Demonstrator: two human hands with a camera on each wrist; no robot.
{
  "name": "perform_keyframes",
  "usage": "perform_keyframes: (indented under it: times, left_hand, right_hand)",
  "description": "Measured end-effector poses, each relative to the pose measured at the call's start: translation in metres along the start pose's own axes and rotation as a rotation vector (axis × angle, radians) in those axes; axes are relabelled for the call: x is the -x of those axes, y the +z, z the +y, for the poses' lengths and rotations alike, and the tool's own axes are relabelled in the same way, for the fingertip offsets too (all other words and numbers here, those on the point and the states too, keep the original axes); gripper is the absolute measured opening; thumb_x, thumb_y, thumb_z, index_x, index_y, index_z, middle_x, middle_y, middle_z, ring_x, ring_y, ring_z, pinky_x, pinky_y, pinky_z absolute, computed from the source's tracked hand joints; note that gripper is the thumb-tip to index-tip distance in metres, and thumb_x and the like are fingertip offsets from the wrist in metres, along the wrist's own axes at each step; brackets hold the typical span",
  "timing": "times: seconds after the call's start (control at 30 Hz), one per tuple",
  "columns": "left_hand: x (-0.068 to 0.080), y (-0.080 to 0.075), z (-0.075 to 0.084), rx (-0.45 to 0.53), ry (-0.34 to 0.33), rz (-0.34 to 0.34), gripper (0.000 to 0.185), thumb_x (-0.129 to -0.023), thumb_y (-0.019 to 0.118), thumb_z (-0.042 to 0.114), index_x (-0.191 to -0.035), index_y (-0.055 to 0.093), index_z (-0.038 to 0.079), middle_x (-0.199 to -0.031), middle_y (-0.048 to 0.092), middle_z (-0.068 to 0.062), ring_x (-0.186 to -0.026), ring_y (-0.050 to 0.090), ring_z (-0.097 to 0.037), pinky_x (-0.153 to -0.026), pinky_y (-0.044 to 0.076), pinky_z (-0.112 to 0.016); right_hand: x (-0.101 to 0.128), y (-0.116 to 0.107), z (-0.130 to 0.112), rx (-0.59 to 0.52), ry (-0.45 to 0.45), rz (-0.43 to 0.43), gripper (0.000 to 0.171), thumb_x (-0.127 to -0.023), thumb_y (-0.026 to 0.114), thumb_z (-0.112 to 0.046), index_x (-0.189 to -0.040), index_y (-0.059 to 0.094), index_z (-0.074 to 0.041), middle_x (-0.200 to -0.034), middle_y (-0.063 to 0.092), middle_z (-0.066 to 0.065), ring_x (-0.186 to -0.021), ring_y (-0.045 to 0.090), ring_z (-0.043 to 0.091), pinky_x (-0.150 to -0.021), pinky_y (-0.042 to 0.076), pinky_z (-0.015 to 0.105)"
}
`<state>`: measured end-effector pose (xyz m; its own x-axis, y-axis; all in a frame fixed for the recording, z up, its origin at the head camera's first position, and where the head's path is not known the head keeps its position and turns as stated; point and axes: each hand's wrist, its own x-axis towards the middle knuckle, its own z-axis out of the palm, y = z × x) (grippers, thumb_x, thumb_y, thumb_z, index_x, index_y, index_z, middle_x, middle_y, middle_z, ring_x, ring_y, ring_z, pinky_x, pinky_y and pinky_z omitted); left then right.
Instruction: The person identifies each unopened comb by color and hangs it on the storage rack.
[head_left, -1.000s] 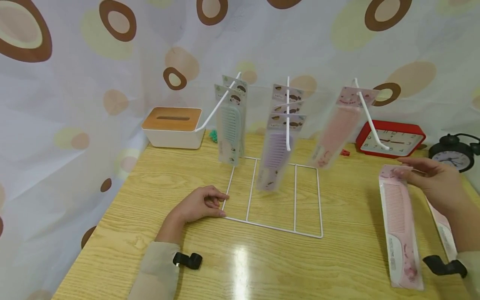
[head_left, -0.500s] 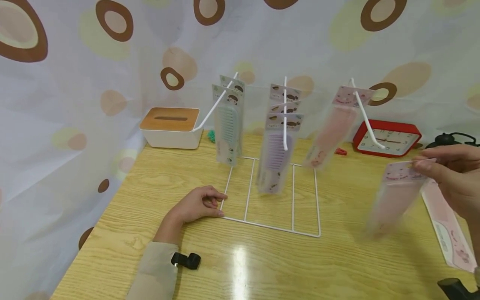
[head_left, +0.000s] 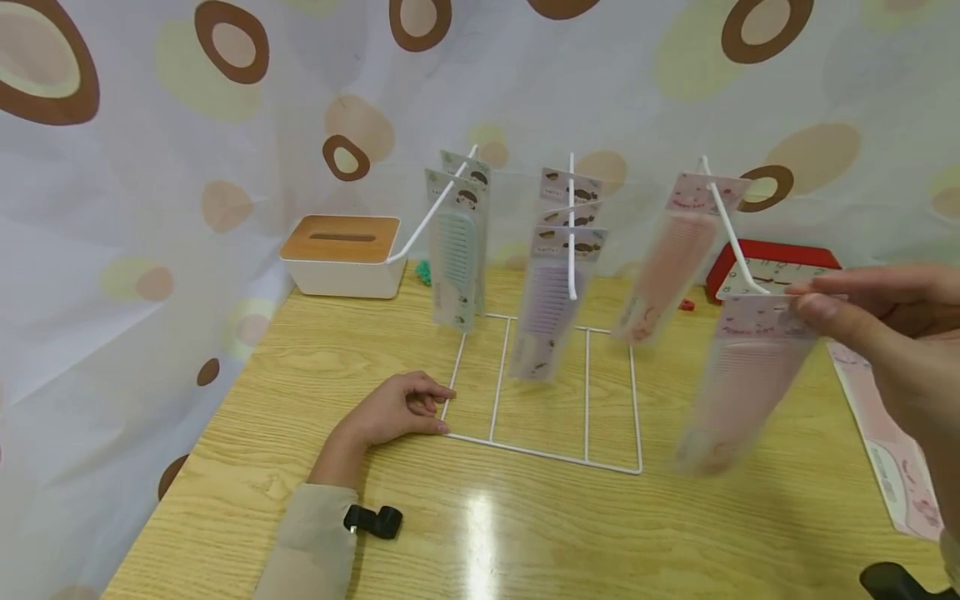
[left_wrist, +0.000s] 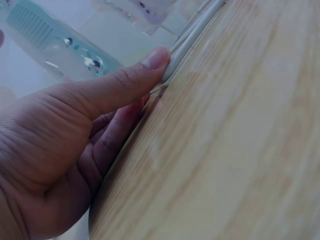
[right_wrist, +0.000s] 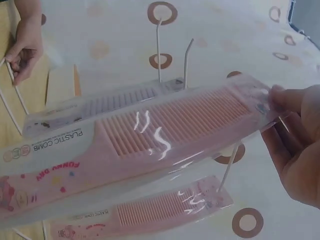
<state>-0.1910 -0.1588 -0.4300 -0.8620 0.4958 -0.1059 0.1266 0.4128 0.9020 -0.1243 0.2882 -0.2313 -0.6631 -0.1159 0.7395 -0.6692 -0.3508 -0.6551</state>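
My right hand (head_left: 900, 333) pinches the top card of a packaged pink comb (head_left: 750, 367) between thumb and fingers. The card's top edge is at the tip of the rack's right hook (head_left: 731, 229); whether the hook passes through its hole I cannot tell. My left hand (head_left: 393, 406) grips the near left corner of the white wire rack (head_left: 635, 400), its thumb on the wire in the left wrist view. Packaged green combs (head_left: 456, 250) hang on the left hook, purple combs (head_left: 551, 308) on the middle one, and a pink comb (head_left: 667, 267) far back on the right one.
Another packaged pink comb (head_left: 885, 442) lies on the table at the right, partly behind my right hand. A red clock (head_left: 780, 254) stands behind that hand. At the back left is a white tissue box (head_left: 341, 275) with a wooden lid. A patterned curtain (head_left: 262, 167) hangs behind.
My right hand has lifted the pink comb from the table's right side and carried it left to the right hook's tip. The left hand stays on the rack's corner.
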Motion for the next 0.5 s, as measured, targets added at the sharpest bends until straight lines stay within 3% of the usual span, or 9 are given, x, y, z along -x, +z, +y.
perform_keyframes:
  times: [0.13, 0.37, 0.5]
  left_hand:
    - [0.0, 0.0, 0.0, -0.002, -0.002, -0.002, 0.045, -0.08, 0.085, 0.016, -0.122, 0.071, 0.008, -0.104, 0.06, -0.013, -0.091, 0.059, -0.019, -0.08, 0.057, -0.023]
    - [0.002, -0.002, 0.001, -0.008, 0.004, -0.007, 0.045, -0.081, 0.085, 0.017, -0.123, 0.07, 0.008, -0.104, 0.06, -0.012, -0.091, 0.059, -0.019, -0.08, 0.057, -0.025]
    - [0.0, -0.001, 0.001, -0.005, 0.002, -0.011, 0.045, -0.081, 0.085, 0.017, -0.123, 0.07, 0.008, -0.105, 0.06, -0.012, -0.092, 0.059, -0.018, -0.081, 0.056, -0.025]
  right_hand:
    - [-0.001, 0.008, 0.0, 0.072, 0.017, 0.088, 0.02, -0.08, 0.059, 0.031, -0.101, 0.06, 0.031, -0.097, 0.075, 0.024, -0.086, 0.075, 0.026, -0.082, 0.059, 0.025]
    - [-0.005, 0.018, 0.001, 0.076, 0.022, 0.094, 0.021, -0.082, 0.057, 0.031, -0.103, 0.059, 0.031, -0.1, 0.075, 0.024, -0.09, 0.075, 0.027, -0.085, 0.059, 0.027]
    - [-0.008, 0.021, 0.003, 0.133, 0.038, 0.156, 0.02, -0.08, 0.06, 0.03, -0.099, 0.061, 0.03, -0.095, 0.076, 0.02, -0.085, 0.075, 0.024, -0.081, 0.059, 0.023]
